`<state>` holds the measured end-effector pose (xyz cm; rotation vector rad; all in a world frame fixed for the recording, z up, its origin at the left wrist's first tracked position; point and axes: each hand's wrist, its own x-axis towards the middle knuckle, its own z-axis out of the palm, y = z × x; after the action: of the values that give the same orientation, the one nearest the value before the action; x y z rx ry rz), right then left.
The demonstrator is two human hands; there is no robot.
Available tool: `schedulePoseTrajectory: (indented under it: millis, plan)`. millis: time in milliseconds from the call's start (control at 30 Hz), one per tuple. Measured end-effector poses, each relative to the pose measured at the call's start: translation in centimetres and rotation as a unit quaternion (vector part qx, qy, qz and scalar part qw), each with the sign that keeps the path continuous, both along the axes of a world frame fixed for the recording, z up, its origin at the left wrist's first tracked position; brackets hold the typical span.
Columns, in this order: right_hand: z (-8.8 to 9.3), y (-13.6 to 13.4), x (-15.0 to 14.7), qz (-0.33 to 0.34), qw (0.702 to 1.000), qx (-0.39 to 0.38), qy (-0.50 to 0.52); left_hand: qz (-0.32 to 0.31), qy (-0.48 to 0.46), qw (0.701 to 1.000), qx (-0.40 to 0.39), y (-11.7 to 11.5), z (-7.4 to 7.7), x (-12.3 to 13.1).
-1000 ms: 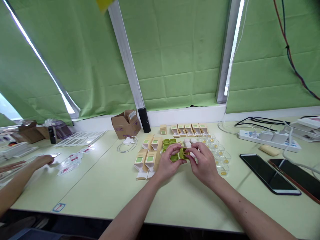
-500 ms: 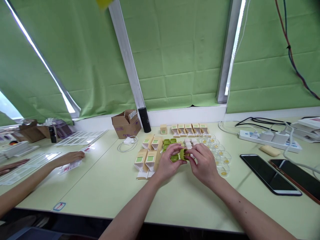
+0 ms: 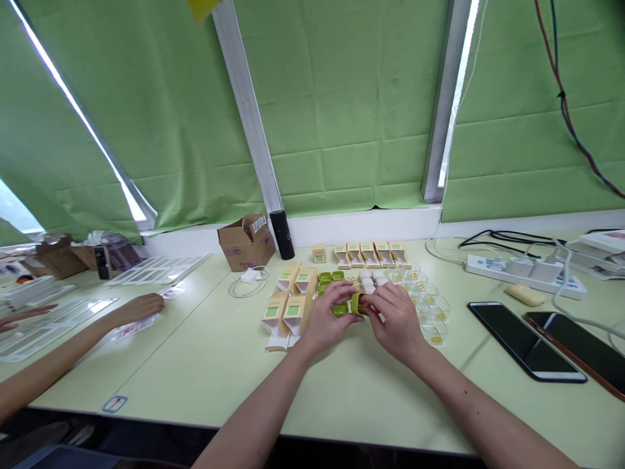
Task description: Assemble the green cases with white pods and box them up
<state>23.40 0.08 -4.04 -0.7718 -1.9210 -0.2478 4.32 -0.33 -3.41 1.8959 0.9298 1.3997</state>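
Observation:
Between my hands, a little above the table, is a small green plastic case (image 3: 357, 303), tilted on its side. My left hand (image 3: 328, 317) grips it from the left with thumb and fingers. On its right side the fingertips of my right hand (image 3: 394, 318) press at the case's opening; what they touch inside is hidden. Behind my hands lie more green cases (image 3: 325, 281) and several small white pieces (image 3: 367, 280). Clear plastic cups (image 3: 436, 309) with yellow marks stand in rows to the right. Open cardboard boxes (image 3: 296, 311) with green labels are grouped at the left.
A row of open small boxes (image 3: 370, 255) stands at the back. A brown carton (image 3: 247, 242), a black bottle (image 3: 282, 234) and a white cable (image 3: 250, 277) are left of it. Phones (image 3: 526, 340) and a power strip (image 3: 525, 273) lie right. Another person's hand (image 3: 139, 309) works at left.
The green case has turned slightly between my hands, and my right fingers have closed further over its opening. At far left, the other person's rear hand has lifted slightly.

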Motion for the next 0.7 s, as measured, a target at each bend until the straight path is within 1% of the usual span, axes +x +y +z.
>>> schedulePoseTrajectory:
  millis: [200, 300, 367, 467, 567, 633, 700]
  plan:
    - [0.2, 0.0, 0.2, 0.009, 1.0, -0.006, -0.003, -0.004, -0.009, 1.0, -0.012, -0.1, 0.2, 0.1]
    - [0.5, -0.2, 0.5, 0.03, 0.999, -0.016, -0.003, -0.009, -0.02, 1.0, -0.016, 0.1, 0.1, 0.0]
    - [0.6, -0.4, 0.6, 0.047, 0.998, -0.037, 0.005, -0.006, -0.035, 0.999, -0.014, 0.3, 0.1, -0.3]
    - [0.7, -0.5, 0.6, 0.061, 0.994, -0.083, 0.03, 0.033, -0.04, 0.999, 0.005, 0.7, 0.0, -0.8]
    - [0.3, -0.3, 0.4, 0.07, 0.99, -0.106, 0.055, 0.079, -0.001, 0.996, 0.028, 0.8, -0.1, -1.1]
    - [0.0, -0.2, 0.3, 0.078, 0.989, -0.114, 0.06, 0.088, 0.023, 0.995, 0.042, 0.8, -0.1, -1.2]
    - [-0.4, 0.0, 0.2, 0.086, 0.987, -0.125, 0.058, 0.082, 0.037, 0.994, 0.063, 0.8, -0.1, -1.1]
